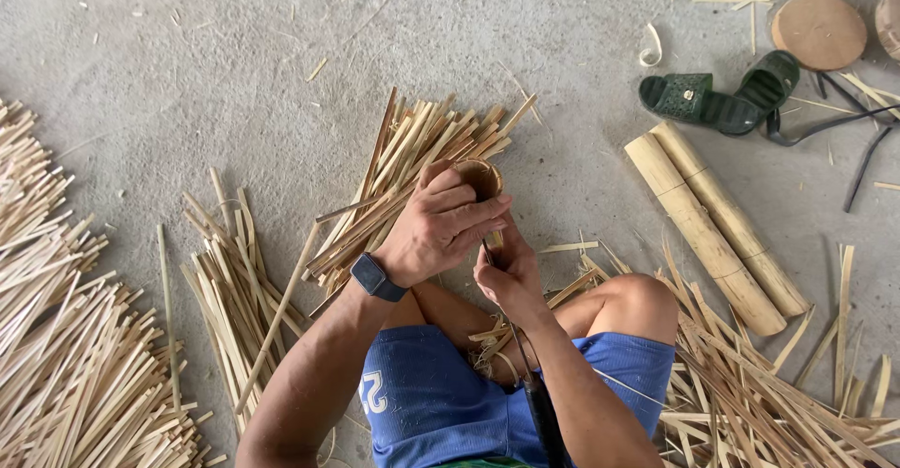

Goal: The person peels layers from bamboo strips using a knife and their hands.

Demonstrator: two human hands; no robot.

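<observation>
Bamboo section gripped on a concrete floor
Left hand (441, 229) clamps the hollow bamboo section (483, 179); right hand (506, 276) closes on a knife (536, 402); bamboo strips (84, 365) surround.

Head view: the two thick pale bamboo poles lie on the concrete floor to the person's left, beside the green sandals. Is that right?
Not quite. In the head view the two thick pale bamboo poles lie on the concrete floor to the person's right, not left. They do lie beside the green sandals.

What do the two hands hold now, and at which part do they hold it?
The left hand wraps the top end of a short bamboo tube. The right hand grips a dark-handled blade just below the tube.
</observation>
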